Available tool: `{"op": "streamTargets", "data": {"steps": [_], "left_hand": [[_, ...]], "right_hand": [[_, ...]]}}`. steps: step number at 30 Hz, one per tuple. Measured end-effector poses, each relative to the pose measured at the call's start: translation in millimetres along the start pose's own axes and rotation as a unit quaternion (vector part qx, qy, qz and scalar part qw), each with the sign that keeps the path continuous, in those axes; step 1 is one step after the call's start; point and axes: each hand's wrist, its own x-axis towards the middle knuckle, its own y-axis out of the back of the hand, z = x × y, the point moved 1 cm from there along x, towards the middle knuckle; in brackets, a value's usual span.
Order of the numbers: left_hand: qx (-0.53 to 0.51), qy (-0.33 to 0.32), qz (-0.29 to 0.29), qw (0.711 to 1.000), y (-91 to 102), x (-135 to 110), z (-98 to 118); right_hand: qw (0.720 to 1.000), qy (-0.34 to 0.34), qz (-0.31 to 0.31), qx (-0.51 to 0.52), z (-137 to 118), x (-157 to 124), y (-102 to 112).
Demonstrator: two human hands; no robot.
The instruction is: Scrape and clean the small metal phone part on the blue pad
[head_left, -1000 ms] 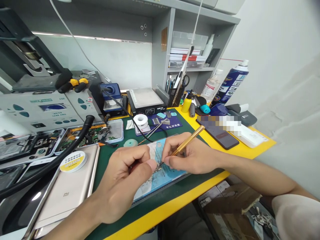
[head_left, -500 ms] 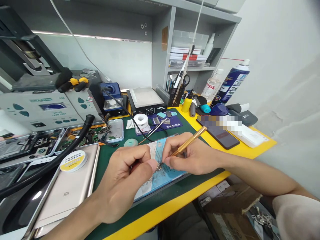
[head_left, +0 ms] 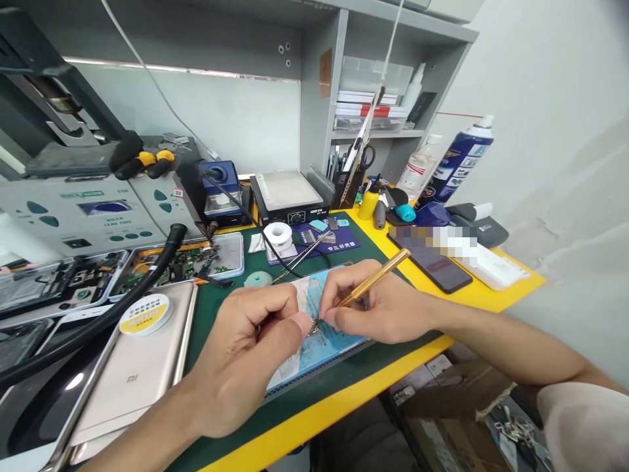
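Observation:
My right hand is closed like a writing grip around a gold pen-shaped tool, its shaft slanting up to the right. The tool's tip points down at a small silvery metal part. My left hand is closed too, thumb and forefinger pinched at that part; the other fingers curl out of sight. Both hands rest close together over a blue and white work pad with dark smudges. The fingers hide most of the metal part and the tool's working end.
Tweezers and a white solder reel lie behind the pad. To the left are a gold phone back, a parts tray and a black hose. A dark phone lies right, beyond my right hand.
The whole view has shifted very slightly. Both hands, the tool and the metal part keep nearly the same places.

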Motion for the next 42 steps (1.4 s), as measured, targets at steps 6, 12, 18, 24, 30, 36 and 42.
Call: {"op": "streamTargets", "data": {"steps": [6,12,18,24,30,36,42], "left_hand": [[0.003,-0.004,0.0,1.0,-0.1,0.7,-0.2],[0.005,-0.008,-0.001,1.0,0.2,0.9,-1.1],[0.005,-0.01,-0.002,1.0,-0.7,0.7,0.0],[0.01,-0.01,-0.001,1.0,0.4,-1.2,-2.3],[0.016,-0.01,0.001,1.0,0.0,-0.7,-0.6],[0.023,-0.009,0.002,1.0,-0.8,-0.2,1.1],[0.028,-0.009,0.002,1.0,0.0,0.2,1.2]], "right_hand": [[1.0,0.007,-0.002,0.003,0.2,0.6,-0.6],[1.0,0.008,-0.005,-0.001,-0.8,0.3,-0.5],[1.0,0.016,-0.007,0.0,0.8,-0.9,-1.1],[1.0,0.029,-0.008,-0.006,1.6,0.1,-1.9],[0.999,0.038,-0.014,-0.011,1.5,-1.1,-2.7],[0.999,0.047,-0.018,-0.011,-0.1,-0.2,-3.1],[0.999,0.038,-0.02,-0.004,-2.6,1.8,-3.3]]}}
